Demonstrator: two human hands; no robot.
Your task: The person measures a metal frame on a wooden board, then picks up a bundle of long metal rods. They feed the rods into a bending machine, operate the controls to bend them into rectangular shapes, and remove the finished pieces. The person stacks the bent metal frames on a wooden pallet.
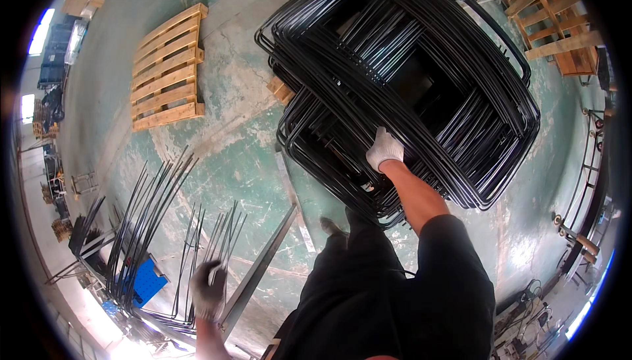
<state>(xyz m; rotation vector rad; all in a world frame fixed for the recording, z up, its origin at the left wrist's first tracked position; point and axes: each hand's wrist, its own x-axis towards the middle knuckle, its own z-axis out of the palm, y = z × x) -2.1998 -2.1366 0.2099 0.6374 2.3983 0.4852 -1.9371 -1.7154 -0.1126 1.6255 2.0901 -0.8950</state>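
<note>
A large stack of black metal tube frames [454, 156], rectangular with rounded corners, lies in crossed layers in front of me. My right hand [384, 151], in a pale work glove, is closed at the near side of the stack, on a tube of one frame; its fingertips are partly hidden. Off to the lower left hangs my left hand [208, 291], gloved too, its fingers loosely curved and apart with nothing visible in them. Thin black upright rods [146, 222] stand on a rack just beyond and beside that hand.
A wooden pallet [168, 70] lies on the worn green floor at the far left. Beside my left hand a long metal bar [260, 264] slants upward, close to a flat strip [294, 195]. A blue panel [150, 282] sits among the rods. Wooden crates [556, 18] stand far right.
</note>
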